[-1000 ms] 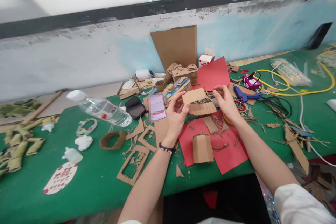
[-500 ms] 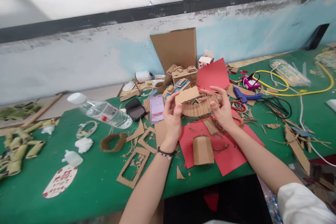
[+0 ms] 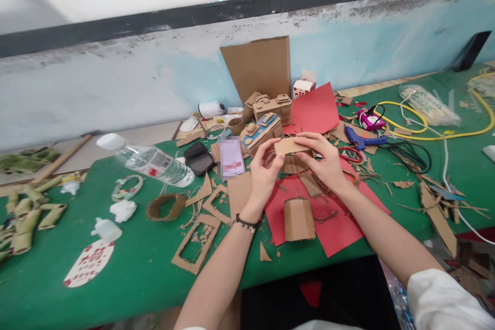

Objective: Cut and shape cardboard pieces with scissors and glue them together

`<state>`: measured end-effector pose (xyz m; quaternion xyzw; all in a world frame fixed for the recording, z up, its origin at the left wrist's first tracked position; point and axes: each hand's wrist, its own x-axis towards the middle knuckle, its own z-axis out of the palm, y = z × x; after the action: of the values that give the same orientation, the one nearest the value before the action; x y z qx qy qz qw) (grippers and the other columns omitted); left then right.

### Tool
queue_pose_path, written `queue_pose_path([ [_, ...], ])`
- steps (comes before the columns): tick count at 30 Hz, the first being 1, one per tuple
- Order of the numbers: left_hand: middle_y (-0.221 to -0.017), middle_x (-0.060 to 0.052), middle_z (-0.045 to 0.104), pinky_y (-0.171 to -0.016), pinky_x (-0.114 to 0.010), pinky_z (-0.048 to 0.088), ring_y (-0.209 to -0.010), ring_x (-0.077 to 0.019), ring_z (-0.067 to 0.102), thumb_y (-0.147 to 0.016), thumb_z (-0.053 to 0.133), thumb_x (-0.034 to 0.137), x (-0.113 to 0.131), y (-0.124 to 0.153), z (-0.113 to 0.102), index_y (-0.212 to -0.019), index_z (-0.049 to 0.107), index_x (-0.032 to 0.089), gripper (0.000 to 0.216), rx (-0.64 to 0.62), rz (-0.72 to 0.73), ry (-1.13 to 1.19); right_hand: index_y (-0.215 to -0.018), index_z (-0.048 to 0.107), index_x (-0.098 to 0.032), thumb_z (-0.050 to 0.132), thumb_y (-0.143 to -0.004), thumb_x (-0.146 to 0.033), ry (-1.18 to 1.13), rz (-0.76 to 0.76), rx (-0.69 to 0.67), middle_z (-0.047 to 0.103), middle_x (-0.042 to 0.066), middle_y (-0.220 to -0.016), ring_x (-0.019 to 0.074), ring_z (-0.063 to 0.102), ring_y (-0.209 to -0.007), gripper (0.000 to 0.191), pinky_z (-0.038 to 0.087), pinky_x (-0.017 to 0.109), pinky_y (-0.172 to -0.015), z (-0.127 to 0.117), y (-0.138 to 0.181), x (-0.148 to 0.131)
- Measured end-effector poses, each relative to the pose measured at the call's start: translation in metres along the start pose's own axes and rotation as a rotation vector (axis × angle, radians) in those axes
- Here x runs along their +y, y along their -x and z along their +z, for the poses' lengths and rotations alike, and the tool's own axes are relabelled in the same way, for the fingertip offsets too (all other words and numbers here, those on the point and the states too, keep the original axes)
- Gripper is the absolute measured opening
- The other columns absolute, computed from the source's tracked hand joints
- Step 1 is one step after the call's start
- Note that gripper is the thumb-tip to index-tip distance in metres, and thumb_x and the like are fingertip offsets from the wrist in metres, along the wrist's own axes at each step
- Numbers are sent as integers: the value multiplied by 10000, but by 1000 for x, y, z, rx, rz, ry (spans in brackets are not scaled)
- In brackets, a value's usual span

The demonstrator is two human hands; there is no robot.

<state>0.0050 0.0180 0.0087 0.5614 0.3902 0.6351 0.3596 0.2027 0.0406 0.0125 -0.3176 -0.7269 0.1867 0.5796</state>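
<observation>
Both hands grip a curved strip of corrugated cardboard (image 3: 293,164), raised over the red paper, with a flat cardboard flap (image 3: 289,145) along its top. My left hand (image 3: 265,170) pinches its left end between thumb and fingers. At the other end my right hand (image 3: 324,160) has its fingers over the top and the thumb below. Just under them, a short cardboard tube (image 3: 299,220) stands on the red paper (image 3: 340,237). Behind the hands sits a cardboard model with blue patches (image 3: 262,133).
A water bottle (image 3: 149,164), a black phone (image 3: 198,158) and a lit phone (image 3: 232,157) lie to the left. Cardboard frames (image 3: 196,245) and scraps litter the green table. On the right are a blue glue gun (image 3: 363,139), red-handled scissors (image 3: 351,155) and cables.
My hands have come closer together, bending the strip into a tighter curve. My right hand has shifted its fingers onto the top, and the blue-patched model behind is more visible.
</observation>
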Motion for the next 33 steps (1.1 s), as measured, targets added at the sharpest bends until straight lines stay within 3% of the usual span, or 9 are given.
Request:
queue_pose_path([
  [3,-1327,-103,798,-1011,-357,649,-1189,-247,796,-1026,769,554,3,3,2,-1357,710,248,454,-12,47,-49,-1329,818,-351,762,-1063,-410,43,-20,5,775,75,-1374,267,763,-1262,279,620,455,-1125,1,1,1],
  [8,-1534,-111,721,-1137,-392,594,-1375,-251,726,-1156,561,486,6,7,0,-1497,628,279,404,-44,128,-243,-1304,825,-329,807,-1024,-478,124,-4,-33,784,79,-1253,264,779,-1135,318,639,412,-1011,7,5,1],
  [13,-1591,-150,672,-1212,-451,541,-1433,-276,685,-1140,604,427,-2,6,2,-1449,611,248,356,-98,154,-356,-1215,816,-289,702,-1095,-458,165,95,-44,783,82,-1175,264,758,-1086,237,602,399,-962,10,6,1],
  [15,-1528,-148,701,-1220,-467,523,-1434,-282,671,-1129,621,378,-6,4,3,-1289,655,234,218,-68,182,-386,-1122,801,-264,662,-1114,-457,162,129,-40,777,84,-1124,264,747,-1049,239,584,399,-942,10,4,3],
  [17,-1426,-135,735,-1120,-440,567,-1320,-271,712,-1121,627,353,-8,3,3,-1141,666,229,132,-25,176,-383,-1060,777,-246,651,-1114,-454,147,151,-49,770,85,-1088,263,736,-1021,249,566,396,-919,9,3,4],
  [24,-1285,-98,769,-881,-349,560,-1072,-223,726,-1070,687,296,-1,1,0,-947,612,225,162,-11,134,-342,-1081,763,-240,747,-1034,-378,77,229,-106,768,49,-1018,214,661,-844,146,497,352,-763,8,1,2],
  [27,-1257,-94,774,-815,-333,560,-978,-204,717,-1076,671,311,-1,3,2,-916,588,227,199,4,113,-328,-1047,759,-240,741,-1032,-368,78,243,-92,754,40,-972,210,648,-819,130,493,358,-769,10,2,-2],
  [30,-1252,-99,783,-887,-348,572,-1020,-213,726,-1068,672,298,-3,2,1,-942,621,223,155,-16,109,-331,-1018,748,-240,720,-1042,-359,85,225,-74,734,44,-961,223,661,-858,124,507,367,-802,11,2,-5],
  [33,-1240,-93,790,-972,-359,560,-1119,-233,733,-1040,711,288,-2,-1,-2,-1101,700,217,94,-87,85,-317,-1024,747,-237,709,-1056,-352,82,207,-94,723,44,-960,225,659,-874,125,508,363,-803,11,3,-5],
])
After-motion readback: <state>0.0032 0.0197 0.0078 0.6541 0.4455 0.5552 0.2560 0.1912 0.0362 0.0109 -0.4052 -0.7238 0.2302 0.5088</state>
